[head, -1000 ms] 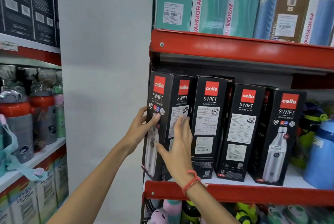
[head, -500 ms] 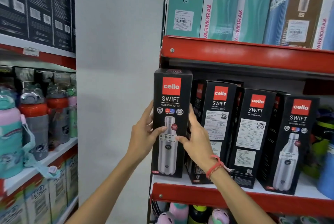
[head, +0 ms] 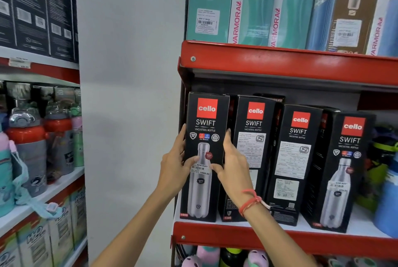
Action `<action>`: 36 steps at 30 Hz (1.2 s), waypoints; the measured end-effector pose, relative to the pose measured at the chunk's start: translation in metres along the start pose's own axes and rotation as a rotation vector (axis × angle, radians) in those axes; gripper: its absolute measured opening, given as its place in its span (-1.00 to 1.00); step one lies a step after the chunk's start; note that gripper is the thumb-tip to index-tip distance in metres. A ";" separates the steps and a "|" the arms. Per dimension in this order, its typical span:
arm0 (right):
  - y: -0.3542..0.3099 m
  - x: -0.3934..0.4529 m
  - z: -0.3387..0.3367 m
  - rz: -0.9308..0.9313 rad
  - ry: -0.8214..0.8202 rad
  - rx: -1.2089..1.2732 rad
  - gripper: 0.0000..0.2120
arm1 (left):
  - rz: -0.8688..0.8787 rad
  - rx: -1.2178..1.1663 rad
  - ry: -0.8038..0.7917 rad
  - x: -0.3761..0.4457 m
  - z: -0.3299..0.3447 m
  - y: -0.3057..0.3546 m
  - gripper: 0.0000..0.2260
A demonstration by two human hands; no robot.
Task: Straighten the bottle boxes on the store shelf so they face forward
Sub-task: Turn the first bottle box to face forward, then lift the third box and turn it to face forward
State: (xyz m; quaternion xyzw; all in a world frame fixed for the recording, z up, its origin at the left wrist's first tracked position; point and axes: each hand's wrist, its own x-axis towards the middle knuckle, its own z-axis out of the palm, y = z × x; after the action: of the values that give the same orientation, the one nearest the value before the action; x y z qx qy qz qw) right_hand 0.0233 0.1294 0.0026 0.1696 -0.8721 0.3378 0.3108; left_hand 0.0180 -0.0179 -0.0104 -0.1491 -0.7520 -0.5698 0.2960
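Note:
Several black cello SWIFT bottle boxes stand in a row on the red-edged shelf (head: 280, 242). The leftmost box (head: 204, 120) faces forward, showing its steel bottle picture. My left hand (head: 175, 168) grips its left edge and my right hand (head: 231, 165) grips its right edge, thumbs on the front. The second box (head: 255, 129) and third box (head: 296, 159) are turned, showing text label sides. The fourth box (head: 342, 169) shows its bottle picture, angled slightly.
Teal and blue boxes (head: 258, 4) fill the shelf above. Loose bottles (head: 385, 180) stand at the far right of the same shelf. A white wall (head: 129, 94) separates a left rack with bottles (head: 30, 148) and dark boxes. More bottles sit below.
The leftmost box was angled a second ago; both hands turned it so its front faces out, and it now stands at the shelf's left end, still held.

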 end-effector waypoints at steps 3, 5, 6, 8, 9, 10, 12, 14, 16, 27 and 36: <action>-0.007 -0.002 -0.001 -0.040 0.256 -0.034 -0.37 | -0.005 0.052 -0.013 0.000 -0.003 0.002 -0.28; 0.010 -0.003 -0.023 -0.061 0.517 -0.011 -0.56 | -0.030 0.086 0.008 -0.005 0.020 0.019 -0.30; 0.011 -0.001 -0.022 -0.025 0.594 -0.053 -0.55 | -0.045 0.091 0.022 -0.006 0.020 0.020 -0.31; 0.017 0.006 -0.019 0.158 0.600 -0.167 -0.33 | -0.053 0.121 0.036 -0.007 0.019 0.020 -0.32; 0.019 0.008 -0.018 0.257 0.546 -0.200 -0.19 | -0.045 0.150 0.046 -0.006 0.019 0.019 -0.33; 0.021 0.010 -0.017 0.336 0.476 -0.198 -0.06 | -0.029 0.186 0.060 -0.008 0.020 0.019 -0.33; 0.025 0.013 -0.018 0.407 0.363 -0.111 0.08 | 0.012 0.266 0.108 -0.011 0.021 0.020 -0.34; 0.029 0.011 -0.020 0.370 0.354 0.004 0.12 | 0.062 0.341 0.169 -0.014 0.021 0.021 -0.37; 0.033 0.003 -0.025 0.306 0.371 0.084 0.13 | 0.133 0.395 0.230 -0.017 0.023 0.025 -0.41; 0.048 -0.039 -0.103 -0.063 0.222 0.434 0.15 | 0.163 0.180 -0.106 -0.029 0.062 0.062 -0.24; 0.079 -0.026 -0.158 -0.131 -0.258 0.565 0.10 | 0.149 0.041 -0.192 -0.048 0.082 0.079 0.06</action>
State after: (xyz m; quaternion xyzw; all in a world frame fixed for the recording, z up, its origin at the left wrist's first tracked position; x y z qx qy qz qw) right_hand 0.0706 0.2974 0.0389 0.3464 -0.7632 0.5217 0.1593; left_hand 0.0766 0.0892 0.0063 -0.2526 -0.7752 -0.5137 0.2672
